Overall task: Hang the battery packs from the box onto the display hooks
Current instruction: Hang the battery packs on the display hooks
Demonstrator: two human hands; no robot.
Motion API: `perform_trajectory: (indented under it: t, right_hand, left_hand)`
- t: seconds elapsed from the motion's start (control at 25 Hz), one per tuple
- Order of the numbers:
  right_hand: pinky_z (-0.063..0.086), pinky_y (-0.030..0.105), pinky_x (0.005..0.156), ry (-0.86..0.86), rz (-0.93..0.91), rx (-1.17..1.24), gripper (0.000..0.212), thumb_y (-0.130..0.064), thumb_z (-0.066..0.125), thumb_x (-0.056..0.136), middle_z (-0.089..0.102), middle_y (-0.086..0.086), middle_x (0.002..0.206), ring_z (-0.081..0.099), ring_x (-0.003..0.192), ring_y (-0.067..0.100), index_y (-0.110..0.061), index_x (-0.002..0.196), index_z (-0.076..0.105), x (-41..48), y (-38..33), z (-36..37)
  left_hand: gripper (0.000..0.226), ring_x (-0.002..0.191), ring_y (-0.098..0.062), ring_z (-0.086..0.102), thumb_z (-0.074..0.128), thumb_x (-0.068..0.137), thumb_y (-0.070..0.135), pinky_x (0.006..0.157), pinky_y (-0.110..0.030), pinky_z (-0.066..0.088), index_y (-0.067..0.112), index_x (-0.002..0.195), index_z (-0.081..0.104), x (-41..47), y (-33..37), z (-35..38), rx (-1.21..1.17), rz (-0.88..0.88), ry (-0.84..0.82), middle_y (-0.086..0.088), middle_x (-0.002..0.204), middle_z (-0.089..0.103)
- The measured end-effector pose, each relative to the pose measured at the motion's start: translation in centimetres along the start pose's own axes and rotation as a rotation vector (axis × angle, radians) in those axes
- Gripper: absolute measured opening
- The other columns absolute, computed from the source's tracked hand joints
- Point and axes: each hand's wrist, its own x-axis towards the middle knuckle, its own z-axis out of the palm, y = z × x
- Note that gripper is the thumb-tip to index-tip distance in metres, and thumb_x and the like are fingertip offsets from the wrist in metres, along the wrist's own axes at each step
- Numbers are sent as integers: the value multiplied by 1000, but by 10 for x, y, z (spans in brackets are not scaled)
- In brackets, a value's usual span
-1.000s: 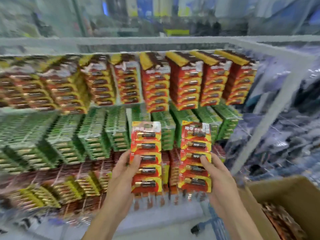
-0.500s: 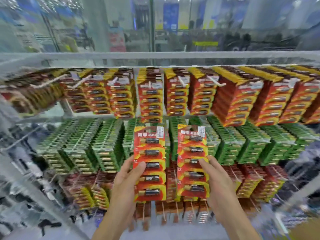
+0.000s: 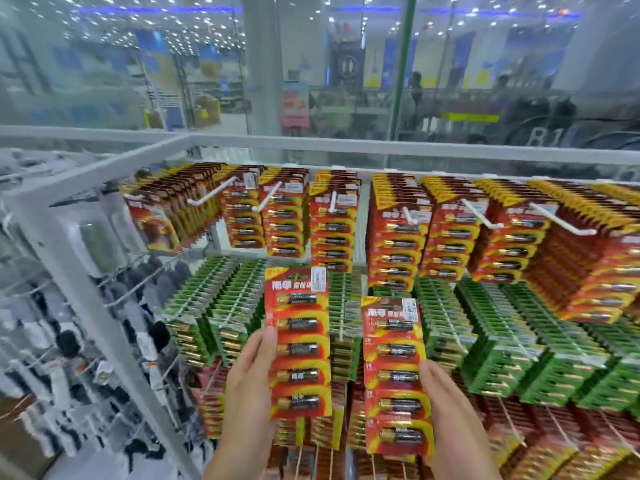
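Left hand [image 3: 251, 382]: rises from 6 o'clock and grips the left battery pack, with the thumb on the card's left edge and the other fingers out of sight behind it.
Left battery pack [image 3: 298, 344]: a red-and-yellow card with five batteries in a column, held upright just left of the view's centre.
Right hand [image 3: 446, 407]: rises from 5 o'clock and grips the right battery pack by its right edge, thumb on the front.
Right battery pack [image 3: 394, 375]: the same kind of card, upright at 3 o'clock of the left battery pack. It sits lower, with a narrow gap between the two.
Green packs [image 3: 491, 341]: the hanging middle row, directly behind both held cards, running from 9 to 3 o'clock.
Lower red packs [image 3: 519, 431]: the row at 6 o'clock, beneath the green one.
Top red packs [image 3: 394, 244]: the hanging row at 12 o'clock of the hands.
Display hooks [image 3: 332, 202]: white prongs jutting out of the top row toward the camera.
Rack frame [image 3: 86, 188]: white bars across the top and down at 9 o'clock.
Dark goods [image 3: 69, 341]: at 8 o'clock, too blurred to tell what they are.
Glass wall [image 3: 311, 81]: behind the rack at 12 o'clock.
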Motion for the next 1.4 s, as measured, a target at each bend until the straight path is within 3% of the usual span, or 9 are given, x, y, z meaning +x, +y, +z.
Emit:
perform_trajectory:
  t: [0.16,0.28,0.4,0.64,0.76,0.84,1.08,1.2,1.4]
  right_hand:
    - [55,57,91,-56,15,-12,34,-44,74,71,73,3,109,69,102,33,-32,102,67,19,-12,2]
    - [54,57,92,-121,31,-18,49,-54,83,58,68,-2,118,65,109,31,-37,102,70,25,-19,4]
    - [49,62,103,-132,45,-32,62,-65,92,40,67,-6,126,60,123,33,-41,95,77,32,-18,7]
    - [49,63,103,-81,39,5,54,-68,92,45,66,-6,129,60,125,33,-44,90,75,42,-15,15]
    - [50,61,104,-72,-8,9,58,-71,87,56,67,-2,131,62,124,31,-40,103,73,41,-15,21]
    - [54,62,96,-53,-32,55,54,-57,89,61,69,-1,128,64,121,33,-38,109,72,38,-14,20]
    - [54,45,71,-65,-82,40,14,-30,68,89,77,-3,91,74,81,21,-25,101,64,31,-27,22]
    - [52,46,73,-59,-132,41,6,-26,60,96,78,-5,73,76,61,15,-22,94,64,21,-41,20]
    - [58,44,75,19,-279,-51,34,-40,67,83,80,3,103,78,85,24,-22,112,72,17,-68,6]
  left_hand:
    - [30,83,-31,77,55,101,39,65,-41,65,23,111,77,21,36,13,21,178,34,-15,107,78]
    - [29,82,-29,77,52,105,37,64,-41,65,20,115,75,36,56,20,30,287,83,-14,109,78]
    - [30,88,-31,78,52,106,38,66,-41,64,20,119,72,51,65,18,46,314,112,-12,110,78]
    - [27,88,-30,78,53,106,38,67,-40,63,24,115,75,65,66,7,65,284,90,-9,107,79]
    - [25,86,-30,78,54,105,38,68,-42,63,27,110,76,67,63,-2,72,271,103,-8,106,80]
    - [24,83,-29,78,55,104,38,63,-40,64,28,108,76,69,63,-7,70,270,105,-8,103,80]
    - [26,90,-29,78,54,106,38,76,-43,60,25,115,74,93,65,-2,110,237,63,-7,106,80]
    - [25,84,-22,79,50,108,37,65,-38,62,25,113,72,115,68,7,172,237,34,-2,100,81]
    - [23,77,-15,79,51,109,36,55,-31,61,26,108,71,150,71,18,191,247,25,2,95,81]
